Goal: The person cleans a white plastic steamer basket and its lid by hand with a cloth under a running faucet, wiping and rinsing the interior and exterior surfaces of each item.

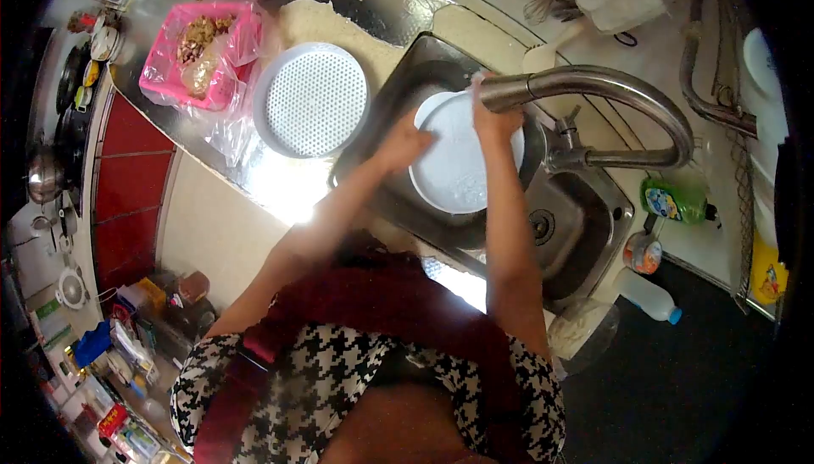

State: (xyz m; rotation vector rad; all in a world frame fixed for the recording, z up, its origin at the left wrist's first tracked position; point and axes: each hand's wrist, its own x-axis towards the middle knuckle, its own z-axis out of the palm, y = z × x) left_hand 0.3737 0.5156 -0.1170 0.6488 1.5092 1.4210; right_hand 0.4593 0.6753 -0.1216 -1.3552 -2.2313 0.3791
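Observation:
A shallow, round white basin (454,159) is tilted over the steel sink, with water wetting its inner face. My left hand (405,144) grips its left rim with the fingers curled in. At the upper right rim, my right hand (498,121) is closed on the basin just below the faucet spout (502,94), which covers part of the fingers. Left of the sink, a white perforated tray (314,101) lies on the counter.
A pink basket (203,101) lined with a plastic bag holds brown scraps. The curved faucet arches over the sink (585,265) from the right. Beyond it stand a green soap bottle (674,201), a small jar (643,254) and a white bottle with a blue cap (644,294).

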